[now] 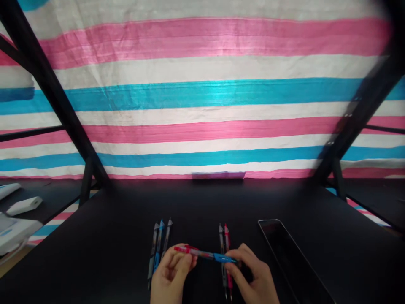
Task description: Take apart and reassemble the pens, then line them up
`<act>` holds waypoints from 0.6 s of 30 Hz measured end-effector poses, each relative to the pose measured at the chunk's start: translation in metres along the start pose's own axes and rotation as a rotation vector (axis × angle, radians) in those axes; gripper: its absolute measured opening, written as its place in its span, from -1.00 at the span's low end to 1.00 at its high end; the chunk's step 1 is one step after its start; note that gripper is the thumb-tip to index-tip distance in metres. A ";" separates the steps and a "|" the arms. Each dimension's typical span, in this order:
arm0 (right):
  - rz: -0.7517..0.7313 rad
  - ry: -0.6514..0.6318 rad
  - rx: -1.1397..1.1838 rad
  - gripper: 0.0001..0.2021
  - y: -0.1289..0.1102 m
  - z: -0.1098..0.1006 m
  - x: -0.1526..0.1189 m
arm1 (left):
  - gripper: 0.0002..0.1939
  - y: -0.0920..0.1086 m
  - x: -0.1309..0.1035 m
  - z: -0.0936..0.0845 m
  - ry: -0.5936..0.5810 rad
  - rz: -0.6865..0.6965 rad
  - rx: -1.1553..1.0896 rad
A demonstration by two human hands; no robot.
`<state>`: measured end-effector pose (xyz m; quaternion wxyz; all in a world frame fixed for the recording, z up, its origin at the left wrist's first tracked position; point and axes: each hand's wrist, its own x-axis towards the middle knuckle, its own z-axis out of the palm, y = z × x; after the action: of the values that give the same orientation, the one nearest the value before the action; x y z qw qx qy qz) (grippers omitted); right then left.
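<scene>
The two-coloured pen (207, 255), with a red end, a see-through barrel and a blue grip, was held above the black tabletop (202, 207), nearly level and dipping slightly toward its blue end, its red end in the left hand (172, 270) and its blue end in the right hand (251, 270). On the tabletop, a grey pen (153, 249), a blue pen (159, 242) and a clear-barrelled pen (167, 234) lay side by side; well apart, a black-and-grey pen (222, 242) lay beside a red pen (227, 240).
</scene>
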<state>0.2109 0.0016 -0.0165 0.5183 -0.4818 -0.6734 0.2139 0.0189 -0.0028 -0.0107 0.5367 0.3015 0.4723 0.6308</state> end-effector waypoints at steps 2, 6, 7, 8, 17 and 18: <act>-0.018 -0.028 -0.005 -0.88 -0.001 0.000 0.001 | -0.62 0.002 0.000 0.002 0.023 -0.005 -0.021; -0.038 -0.052 -0.010 -0.91 -0.002 -0.002 0.000 | -0.60 0.006 -0.001 0.004 0.056 -0.003 -0.031; -0.035 -0.052 -0.011 -0.93 -0.002 -0.003 0.000 | -0.60 0.007 -0.001 0.005 0.066 -0.005 -0.036; -0.030 -0.056 -0.006 -0.93 -0.002 -0.003 0.000 | -0.61 0.007 -0.001 0.005 0.076 -0.005 -0.045; 0.151 -0.150 0.111 -0.57 -0.005 -0.006 -0.002 | -0.58 0.011 -0.003 0.007 0.060 -0.069 -0.024; 0.142 -0.139 0.113 -0.58 -0.005 -0.006 -0.002 | -0.57 0.011 -0.003 0.007 0.060 -0.080 -0.030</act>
<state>0.2146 -0.0035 -0.0114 0.4802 -0.4825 -0.6587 0.3206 0.0211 -0.0038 0.0027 0.5515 0.2552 0.4904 0.6247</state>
